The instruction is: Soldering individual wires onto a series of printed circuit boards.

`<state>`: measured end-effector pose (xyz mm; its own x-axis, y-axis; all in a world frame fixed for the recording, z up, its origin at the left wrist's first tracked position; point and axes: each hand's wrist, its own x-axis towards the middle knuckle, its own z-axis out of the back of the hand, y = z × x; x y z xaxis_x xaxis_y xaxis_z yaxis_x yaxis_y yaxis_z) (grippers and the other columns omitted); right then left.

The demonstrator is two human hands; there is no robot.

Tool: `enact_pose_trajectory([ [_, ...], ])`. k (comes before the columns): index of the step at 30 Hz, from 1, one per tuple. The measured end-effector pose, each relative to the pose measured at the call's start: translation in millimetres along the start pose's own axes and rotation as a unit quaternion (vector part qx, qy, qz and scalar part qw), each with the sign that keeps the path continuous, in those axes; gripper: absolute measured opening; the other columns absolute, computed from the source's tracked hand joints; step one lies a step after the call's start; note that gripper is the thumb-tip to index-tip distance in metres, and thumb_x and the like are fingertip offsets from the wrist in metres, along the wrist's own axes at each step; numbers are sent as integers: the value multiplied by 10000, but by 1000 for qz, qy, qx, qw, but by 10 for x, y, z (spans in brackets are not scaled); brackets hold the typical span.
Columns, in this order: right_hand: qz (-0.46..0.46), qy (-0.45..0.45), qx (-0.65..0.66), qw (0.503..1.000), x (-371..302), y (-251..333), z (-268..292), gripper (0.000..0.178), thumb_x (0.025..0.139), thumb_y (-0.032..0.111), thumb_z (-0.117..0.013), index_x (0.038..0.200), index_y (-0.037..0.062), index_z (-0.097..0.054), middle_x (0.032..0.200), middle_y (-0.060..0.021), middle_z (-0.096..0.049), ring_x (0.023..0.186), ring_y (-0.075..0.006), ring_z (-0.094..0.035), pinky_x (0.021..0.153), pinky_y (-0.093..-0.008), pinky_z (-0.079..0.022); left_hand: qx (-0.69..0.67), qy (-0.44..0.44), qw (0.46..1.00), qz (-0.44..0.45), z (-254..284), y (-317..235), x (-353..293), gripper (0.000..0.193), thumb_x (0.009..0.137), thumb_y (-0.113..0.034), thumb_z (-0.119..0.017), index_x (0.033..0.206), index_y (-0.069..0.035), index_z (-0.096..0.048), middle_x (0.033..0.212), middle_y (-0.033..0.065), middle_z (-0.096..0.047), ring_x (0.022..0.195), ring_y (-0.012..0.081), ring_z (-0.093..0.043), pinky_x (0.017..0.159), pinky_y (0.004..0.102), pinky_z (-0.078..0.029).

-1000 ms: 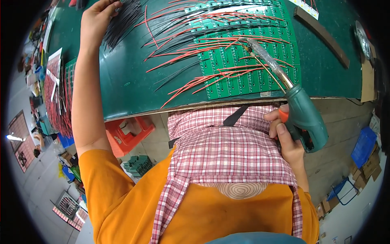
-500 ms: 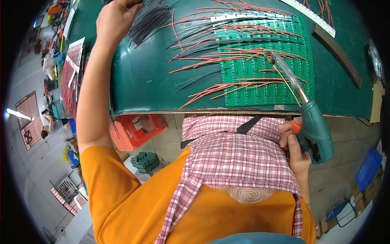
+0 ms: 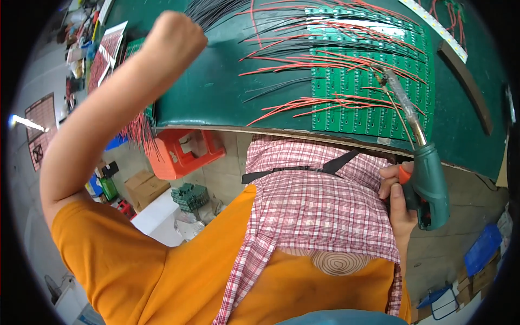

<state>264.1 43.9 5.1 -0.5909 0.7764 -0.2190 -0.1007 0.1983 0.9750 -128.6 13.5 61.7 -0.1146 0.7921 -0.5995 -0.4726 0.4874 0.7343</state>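
Observation:
My left hand [image 3: 179, 38] is curled closed beside a bundle of black wires [image 3: 219, 12] at the far left; its fingertips and anything in them are hidden. In my right hand [image 3: 400, 197] is a green soldering gun [image 3: 431, 173] with an orange trigger, held at the table's near edge. Its metal tip slants up and left over a panel of green circuit boards [image 3: 346, 120]. Red wires [image 3: 303, 103] and black wires [image 3: 287, 86] lie in rows across the panel, their loose ends reaching left over the table.
The dark green table [image 3: 211, 103] carries a brown bar [image 3: 467, 89] and a white strip [image 3: 436, 30] at the right. More red wires [image 3: 142, 132] hang off its left side. Below stand a red-orange stool [image 3: 176, 162], a stack of green boards [image 3: 189, 196] and a cardboard box [image 3: 146, 188].
My left hand has come nearer, down toward the close end of the black bundle, and its elbow has swung outward. The view has shifted slightly. My right hand keeps its hold on the soldering gun.

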Motion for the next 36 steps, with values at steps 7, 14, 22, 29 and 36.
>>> enact_pose_trajectory([
  [7, 15, 4, 7, 1000, -71, -37, 8, 332, 851, 12, -488, 1177, -12, -430, 933, -181, -592, 623, -113, -508, 593, -264, -450, -25, -13, 999, -15, -128, -123, 22, 45, 687, -93, -592, 676, -121, -625, 664, -2, -589, 737, 176, -598, 587, 290, -439],
  [14, 6, -32, 52, 998, -21, 13, -29, 261, 870, 19, -520, 1130, 7, -514, 940, -104, -611, 653, -75, -517, 605, -222, -457, -696, -485, 433, 304, 104, -200, -126, 106, 872, -4, -551, 953, 55, -587, 938, 127, -670, 688, 76, -557, 591, 175, -421],
  [22, -13, -3, -9, 1000, 20, 194, -24, 306, 863, 90, -520, 1140, -14, -443, 908, -181, -586, 613, -115, -511, 561, -266, -455, -750, -499, 234, 367, 91, -588, -54, 139, 873, -45, -564, 948, 52, -628, 943, 167, -665, 665, 60, -542, 563, 154, -401],
  [29, -35, 13, -11, 999, 86, 191, -74, 309, 853, 101, -517, 1125, -22, -438, 888, -183, -584, 592, -116, -503, 551, -271, -454, -822, -451, 182, 296, 36, -488, -144, 256, 933, -113, -476, 1068, 68, -595, 1027, 174, -642, 668, 49, -468, 605, 145, -353],
  [36, -63, -15, 59, 996, 46, 169, -73, 314, 844, 95, -594, 1134, 21, -497, 925, -125, -616, 681, -73, -526, 636, -234, -464, -792, -446, 201, 366, 45, -510, -61, 248, 906, -81, -517, 1078, 86, -581, 1037, 201, -633, 720, 74, -557, 634, 160, -393],
])
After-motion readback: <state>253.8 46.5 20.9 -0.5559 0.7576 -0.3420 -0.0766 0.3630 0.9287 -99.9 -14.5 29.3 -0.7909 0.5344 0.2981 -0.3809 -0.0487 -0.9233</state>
